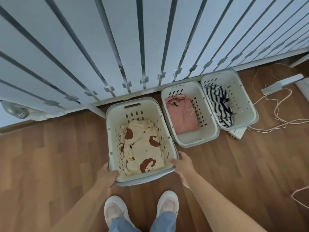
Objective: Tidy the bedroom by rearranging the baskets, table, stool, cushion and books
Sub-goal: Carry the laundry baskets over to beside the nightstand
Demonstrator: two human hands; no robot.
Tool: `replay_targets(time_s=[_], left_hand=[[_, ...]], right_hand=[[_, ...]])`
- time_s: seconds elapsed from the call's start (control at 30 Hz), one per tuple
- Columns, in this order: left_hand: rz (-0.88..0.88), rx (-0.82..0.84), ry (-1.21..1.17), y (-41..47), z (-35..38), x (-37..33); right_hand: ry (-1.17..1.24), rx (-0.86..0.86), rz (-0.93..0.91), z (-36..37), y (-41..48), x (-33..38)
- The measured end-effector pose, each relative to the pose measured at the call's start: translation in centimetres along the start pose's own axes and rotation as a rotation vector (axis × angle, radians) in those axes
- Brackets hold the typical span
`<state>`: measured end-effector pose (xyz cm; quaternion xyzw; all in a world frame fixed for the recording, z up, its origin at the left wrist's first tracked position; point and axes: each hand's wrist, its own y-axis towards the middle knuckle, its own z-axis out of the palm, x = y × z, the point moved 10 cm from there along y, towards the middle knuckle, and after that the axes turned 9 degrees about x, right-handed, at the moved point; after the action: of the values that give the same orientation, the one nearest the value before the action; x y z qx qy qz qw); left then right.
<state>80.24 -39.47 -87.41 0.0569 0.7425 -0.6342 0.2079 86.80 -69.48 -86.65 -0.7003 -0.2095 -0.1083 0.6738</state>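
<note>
Basket [133, 107] gripped at its near rim.
Left hand [107, 173] and right hand [181, 164] each clasp a corner; two baskets [189, 91] stand beside.

Both arms reach forward-down; left hand [107, 174] and right hand [182, 163] curled, gripping.

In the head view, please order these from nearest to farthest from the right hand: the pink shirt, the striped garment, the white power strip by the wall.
From the right hand:
1. Pink shirt, in the middle basket, just beyond the hand.
2. Striped garment, in the rightmost basket.
3. White power strip, far right on the floor near the wall.
</note>
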Motion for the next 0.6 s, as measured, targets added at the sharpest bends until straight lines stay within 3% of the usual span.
replay_targets(time_s=[0.27, 0.6], left_hand=[[0.095, -0.024, 0.015, 8.3, 1.9, 1.3], [0.094, 0.065, -0.046, 14.8, 5.3, 3.3]], right_hand=[[0.387, 0.02, 0.073, 1.6, 6.9, -5.4], [0.521, -0.094, 0.06, 0.3, 12.7, -7.3]])
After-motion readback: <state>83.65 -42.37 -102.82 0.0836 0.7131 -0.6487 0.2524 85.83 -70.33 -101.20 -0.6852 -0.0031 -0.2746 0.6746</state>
